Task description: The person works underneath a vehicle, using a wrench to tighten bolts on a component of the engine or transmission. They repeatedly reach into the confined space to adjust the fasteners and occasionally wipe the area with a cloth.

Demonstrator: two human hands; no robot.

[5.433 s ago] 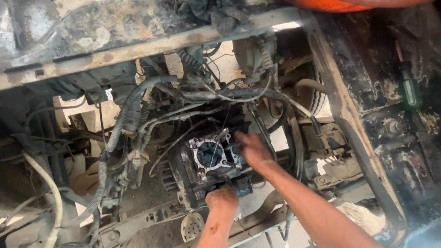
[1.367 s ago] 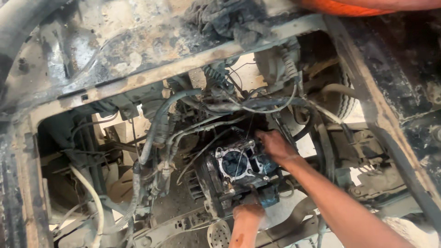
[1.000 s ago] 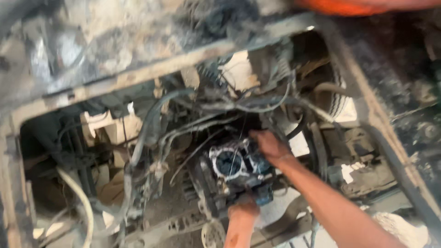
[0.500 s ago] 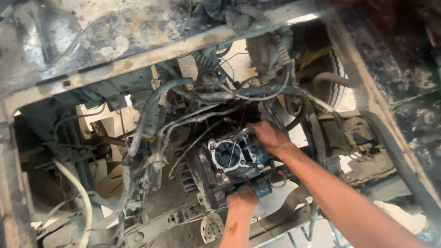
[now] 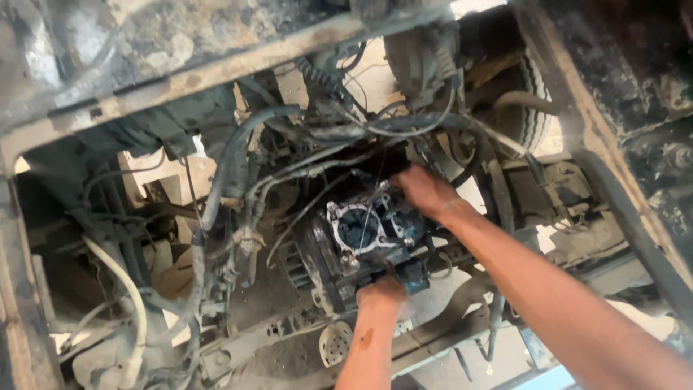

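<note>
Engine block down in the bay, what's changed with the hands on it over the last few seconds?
Nothing clear: only the camera view shifted. The right hand stays on the far edge of the engine block, the left hand stays at its near side, and the hoses hang as before.

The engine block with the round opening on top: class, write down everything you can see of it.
The engine block is dark, grimy metal with a pale flat top face around one round bore, ribbed fins on its left side. It sits tilted in the open vehicle frame, among hoses and wires. The right hand rests on its upper right edge; the left hand presses its lower edge.
</note>
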